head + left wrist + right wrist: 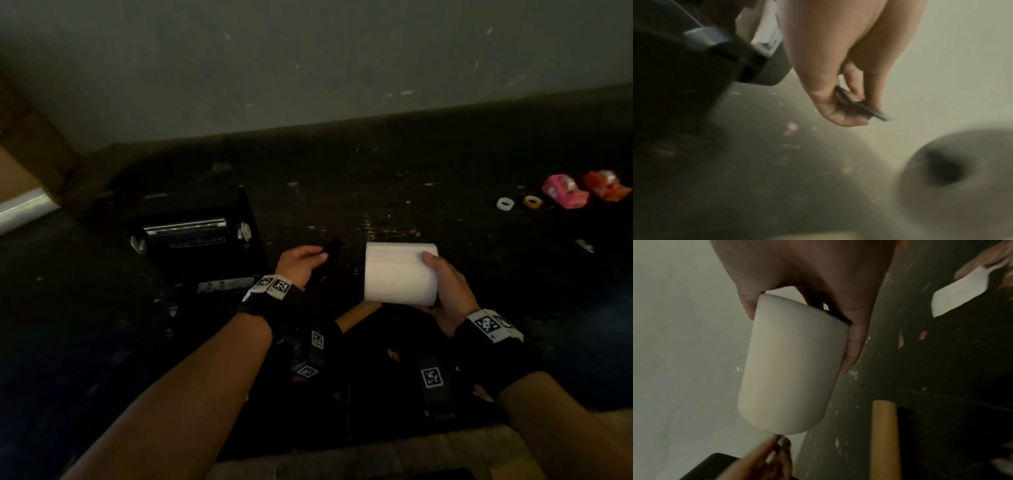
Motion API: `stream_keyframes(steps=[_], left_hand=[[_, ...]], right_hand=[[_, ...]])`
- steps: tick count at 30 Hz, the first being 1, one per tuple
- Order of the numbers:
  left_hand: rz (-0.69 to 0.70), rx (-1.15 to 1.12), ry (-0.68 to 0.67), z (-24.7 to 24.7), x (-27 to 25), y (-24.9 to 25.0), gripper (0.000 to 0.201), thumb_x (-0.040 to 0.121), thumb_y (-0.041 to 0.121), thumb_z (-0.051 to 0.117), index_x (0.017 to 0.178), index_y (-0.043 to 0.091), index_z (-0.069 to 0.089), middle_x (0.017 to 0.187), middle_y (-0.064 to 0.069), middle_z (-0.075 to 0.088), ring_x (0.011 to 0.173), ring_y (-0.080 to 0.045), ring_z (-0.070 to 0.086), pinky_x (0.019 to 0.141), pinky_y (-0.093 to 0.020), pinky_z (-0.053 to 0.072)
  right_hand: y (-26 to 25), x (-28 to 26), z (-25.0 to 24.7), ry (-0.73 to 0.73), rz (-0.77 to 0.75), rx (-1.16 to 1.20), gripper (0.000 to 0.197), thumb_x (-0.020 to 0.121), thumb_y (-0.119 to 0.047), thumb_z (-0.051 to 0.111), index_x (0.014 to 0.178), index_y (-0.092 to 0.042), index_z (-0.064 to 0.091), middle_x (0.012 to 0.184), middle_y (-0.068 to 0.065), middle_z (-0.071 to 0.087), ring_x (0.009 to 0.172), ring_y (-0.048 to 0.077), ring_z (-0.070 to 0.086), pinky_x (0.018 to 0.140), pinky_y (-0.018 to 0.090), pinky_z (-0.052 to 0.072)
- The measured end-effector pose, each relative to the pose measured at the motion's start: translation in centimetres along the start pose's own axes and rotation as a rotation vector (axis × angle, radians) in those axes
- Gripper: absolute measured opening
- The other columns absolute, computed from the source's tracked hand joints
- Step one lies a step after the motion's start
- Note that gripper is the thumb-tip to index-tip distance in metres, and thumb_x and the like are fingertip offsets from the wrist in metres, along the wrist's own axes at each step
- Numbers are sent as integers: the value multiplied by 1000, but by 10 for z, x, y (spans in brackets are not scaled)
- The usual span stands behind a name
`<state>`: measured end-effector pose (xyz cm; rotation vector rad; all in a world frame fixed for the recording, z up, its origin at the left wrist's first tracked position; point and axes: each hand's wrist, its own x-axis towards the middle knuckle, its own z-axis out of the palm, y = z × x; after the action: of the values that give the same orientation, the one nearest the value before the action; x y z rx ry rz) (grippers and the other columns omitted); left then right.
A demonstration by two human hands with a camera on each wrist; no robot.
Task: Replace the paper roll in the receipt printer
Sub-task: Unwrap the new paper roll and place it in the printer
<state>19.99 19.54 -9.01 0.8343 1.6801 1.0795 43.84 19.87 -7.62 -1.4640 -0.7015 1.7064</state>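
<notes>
Head view: right hand [445, 291] grips the white paper roll [399, 274], thumb on top, fingers wrapped under and round the near end. Roll is lifted, lying sideways, just right of the left hand [301, 260]. Left hand pinches a thin dark strip [330, 248] between thumb and fingers; what the strip is can't be told. Receipt printer [202, 243] sits on the dark table [445, 164] just left of the left hand, cover open, metal bar showing along the top. Wooden stick [356, 317] lies below the roll, between the wrists. Well off to the right of the right hand: two small tape rings [504, 204] and two pink-red packets [565, 192].

Left wrist view: left hand's [840, 78] thumb and fingers curl round the flat dark strip [861, 105]. Printer's [694, 68] corner is close on the left. Blurred end of the roll [962, 186], dark core hole visible, at lower right.

Right wrist view: right hand [807, 275] clamps the roll [789, 366] at one end, thumb on one side, fingers on the other. Left-hand fingers [760, 457] show just past the roll's far end. Stick [884, 439] lies on the table beside it.
</notes>
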Motion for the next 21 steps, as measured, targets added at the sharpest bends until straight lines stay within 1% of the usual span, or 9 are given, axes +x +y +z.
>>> stream_keyframes(steps=[2, 4, 9, 10, 12, 13, 15, 18, 21], left_hand=[[-3, -242, -54, -1, -6, 16, 13, 82, 6, 67, 82, 19, 68, 94, -11, 68, 88, -23, 63, 80, -38, 54], [-3, -361, -133, 1, -15, 30, 11, 84, 5, 64, 88, 15, 67, 88, -8, 67, 82, -20, 62, 71, -33, 52], [48, -475, -188, 1, -36, 50, 10, 88, 5, 58, 92, 12, 65, 88, -9, 65, 84, -21, 61, 81, -35, 51], [68, -496, -188, 0, -41, 54, 11, 89, 4, 57, 94, 10, 65, 87, -9, 65, 83, -21, 60, 81, -34, 50], [115, -502, -164, -3, -47, 61, 15, 91, 6, 54, 103, 7, 64, 93, -10, 65, 87, -21, 61, 85, -36, 51], [158, -454, -126, -5, -49, 63, 19, 93, 9, 53, 108, 6, 64, 99, -11, 66, 93, -22, 62, 91, -39, 49], [293, -218, -19, -10, -51, 65, 28, 95, 19, 49, 114, 6, 66, 112, -12, 67, 106, -23, 62, 102, -40, 46], [456, 107, 88, -19, -60, 64, 40, 97, 33, 42, 111, 7, 68, 114, -15, 69, 109, -26, 62, 100, -38, 46], [498, 195, 104, -37, -69, 67, 46, 96, 43, 39, 113, 12, 68, 114, -16, 68, 109, -27, 62, 99, -41, 47]], right_hand=[[-5, -4, 9, -8, -29, 22, 36, 79, -44, 59, 112, -32, 51, 105, 5, 58, 95, 27, 58, 69, 40, 51], [-11, -9, 19, -19, -64, 44, 37, 80, -44, 58, 114, -32, 50, 104, 4, 58, 94, 26, 58, 67, 39, 51], [-24, -23, 45, -34, -129, 112, 25, 79, -45, 59, 100, -34, 52, 109, 7, 58, 101, 28, 58, 88, 49, 50], [-26, -26, 50, -33, -148, 115, 29, 78, -45, 59, 103, -33, 52, 110, 7, 58, 102, 28, 58, 87, 48, 51], [-28, -34, 59, -43, -193, 124, 37, 79, -45, 57, 113, -32, 49, 110, 6, 60, 99, 26, 59, 76, 42, 52], [-29, -39, 63, -47, -214, 130, 38, 80, -45, 57, 115, -31, 49, 108, 6, 60, 97, 25, 60, 71, 40, 52], [-30, -49, 72, -52, -244, 143, 38, 81, -43, 56, 116, -30, 47, 107, 6, 60, 97, 25, 60, 72, 40, 52], [-29, -62, 85, -60, -324, 124, 38, 81, -44, 55, 116, -30, 49, 116, 9, 60, 102, 28, 60, 82, 44, 52], [-26, -77, 101, -51, -376, 123, 42, 82, -43, 55, 121, -30, 48, 117, 9, 60, 101, 27, 61, 77, 41, 53]])
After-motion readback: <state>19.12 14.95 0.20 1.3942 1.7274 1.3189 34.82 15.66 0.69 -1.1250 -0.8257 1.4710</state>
